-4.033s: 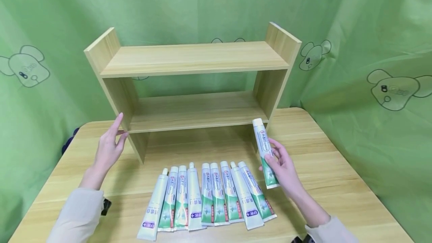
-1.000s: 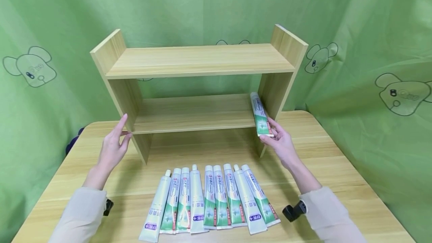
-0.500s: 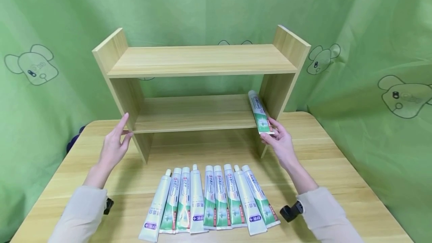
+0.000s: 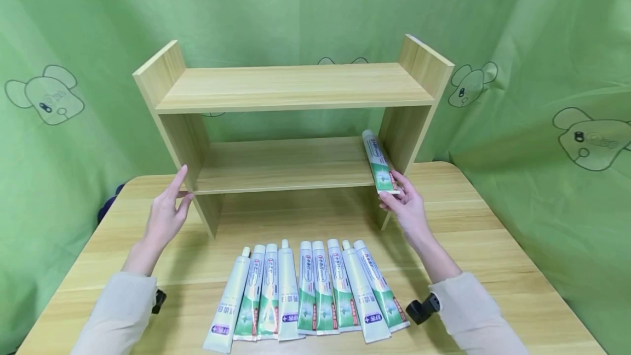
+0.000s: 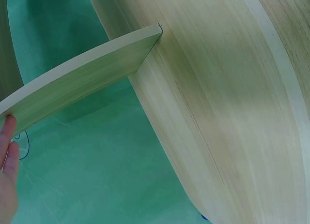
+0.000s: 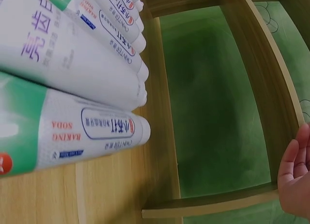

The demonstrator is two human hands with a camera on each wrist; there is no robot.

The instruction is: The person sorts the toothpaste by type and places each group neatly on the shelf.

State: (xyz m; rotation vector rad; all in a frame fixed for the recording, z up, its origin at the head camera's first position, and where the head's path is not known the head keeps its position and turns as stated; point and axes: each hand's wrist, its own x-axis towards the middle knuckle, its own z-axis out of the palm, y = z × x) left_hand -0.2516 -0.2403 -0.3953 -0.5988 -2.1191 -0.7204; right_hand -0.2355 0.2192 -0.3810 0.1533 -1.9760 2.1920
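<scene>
Unclenched left hand (image 4: 165, 215) at the shelf's (image 4: 286, 166) left; right hand (image 4: 410, 210) pinches one tube (image 4: 379, 163), right. Near: three white tubes (image 4: 366, 300), six green tubes (image 4: 323, 295), "BAKING SODA" legible.

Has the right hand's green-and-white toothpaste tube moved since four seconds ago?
Yes: the tube went inward, from in front of the pale wooden shelf to above its lower board.

Cropped, covered or too fine to read

The left wrist view's edge crops the left hand (image 5: 7, 185) to fingers and part of the palm; the right hand (image 6: 295, 180) is likewise cut off at the right of its own view. There the row of tubes (image 6: 101, 71) runs past the left edge. In the head view, a dark object (image 4: 107, 208) hides mostly behind the table (image 4: 473, 245) — unidentifiable — and the held tube (image 4: 378, 164) bears print too small to read.
</scene>
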